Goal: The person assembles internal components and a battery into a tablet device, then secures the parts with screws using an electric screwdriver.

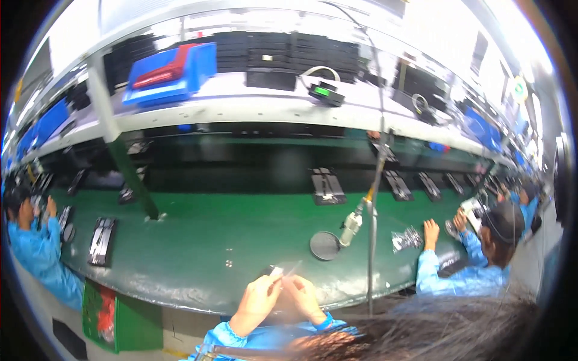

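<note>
At the table's near edge, my left hand [256, 304] and my right hand [304, 299] meet with fingers pinched. Between the fingertips is a thin clear film piece [293, 268], with a small white bit [277, 272] at the left fingers; its exact kind is too blurred to tell. Beyond them on the green table [198, 240] lie several tiny pale parts [229, 263]. A round dark dish [325, 245] sits ahead to the right, with a hanging powered screwdriver [351, 228] at its edge. Farther right rests a clear bag of small parts [407, 239].
A flat black unit [102, 242] lies at left; similar units [327, 186] line the far side. Overhead runs a shelf [223, 117] with a blue bin [162, 75]. A green post [135, 180] meets the table. People in blue sit left [42, 253] and right [463, 277].
</note>
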### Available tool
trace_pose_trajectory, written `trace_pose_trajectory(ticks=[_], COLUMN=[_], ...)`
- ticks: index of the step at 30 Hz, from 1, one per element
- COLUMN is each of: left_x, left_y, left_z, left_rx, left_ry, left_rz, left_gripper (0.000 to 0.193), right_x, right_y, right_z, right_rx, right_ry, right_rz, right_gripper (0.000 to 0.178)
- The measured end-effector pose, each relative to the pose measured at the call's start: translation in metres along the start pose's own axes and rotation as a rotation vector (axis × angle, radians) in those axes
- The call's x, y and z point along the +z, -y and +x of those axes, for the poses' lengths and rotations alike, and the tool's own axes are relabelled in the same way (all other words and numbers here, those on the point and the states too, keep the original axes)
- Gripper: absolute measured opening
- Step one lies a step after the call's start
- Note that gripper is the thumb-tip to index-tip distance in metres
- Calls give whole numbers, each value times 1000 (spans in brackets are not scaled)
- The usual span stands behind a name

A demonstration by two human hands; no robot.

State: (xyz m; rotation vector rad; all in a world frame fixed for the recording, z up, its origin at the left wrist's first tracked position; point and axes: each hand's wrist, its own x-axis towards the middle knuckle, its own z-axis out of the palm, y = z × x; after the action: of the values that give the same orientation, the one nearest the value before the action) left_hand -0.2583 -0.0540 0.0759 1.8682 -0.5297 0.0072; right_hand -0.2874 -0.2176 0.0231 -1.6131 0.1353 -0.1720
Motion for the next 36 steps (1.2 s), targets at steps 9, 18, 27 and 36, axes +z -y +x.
trace_pose_trajectory(ticks=[9, 18, 27, 36], left_x=[-10, 4, 26, -1], left_y=[18, 7, 54, 32], left_z=[32, 34, 54, 50], left_rx=[-180, -123, 21, 52], left_ry=[200, 243, -36, -15], left_rz=[-149, 129, 357, 193], left_gripper=[28, 19, 14, 9], right_x=[-9, 8, -5, -32], right_y=[4, -35, -30, -10], right_z=[14, 21, 3, 31], right_rx=[26, -94, -37, 45], right_ry=[78, 70, -195, -133], right_rz=[270, 318, 44, -502], right_gripper=[25, 26, 28, 40])
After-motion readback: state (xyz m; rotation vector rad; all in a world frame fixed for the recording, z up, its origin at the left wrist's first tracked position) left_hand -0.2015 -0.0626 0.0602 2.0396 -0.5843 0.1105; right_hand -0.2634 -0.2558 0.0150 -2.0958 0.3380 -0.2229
